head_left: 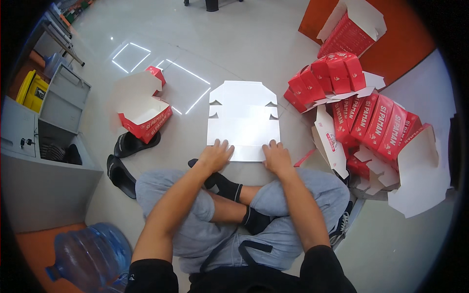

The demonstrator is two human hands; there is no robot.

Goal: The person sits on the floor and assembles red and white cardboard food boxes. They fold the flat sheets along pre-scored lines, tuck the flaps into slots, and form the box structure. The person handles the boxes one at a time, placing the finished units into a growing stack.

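1. Flat carton blank (244,122) lies on the floor straight ahead of the seated person, pale glossy face up; presumably set square to the body so that both near corners are within easy reach.
2. Left hand (215,157) is on the blank's near left corner, right hand (277,158) on the near right; the even spread looks chosen to keep the near strip level and stop it sliding.
3. Fingers (225,145) of both hands bend over the near edge, tips on the upper face; can't tell whether the thumbs pinch from below, view hides it.
4. Side notches face outward, uncovered; hands sit well clear of them.
5. Open red box (155,123) stands at the left near black sandals (120,177); red boxes (375,119) crowd the right in leaning rows, likely put there to leave the middle free for the blank.
6. Floor (171,27) is pale, shiny tile; ceiling lights reflect as bright lines.
7. Room: grey cabinet (49,185) and yellow bin (32,93) left; big blue water bottle (93,254) lower left, on its side; orange panel (396,58) upper right.
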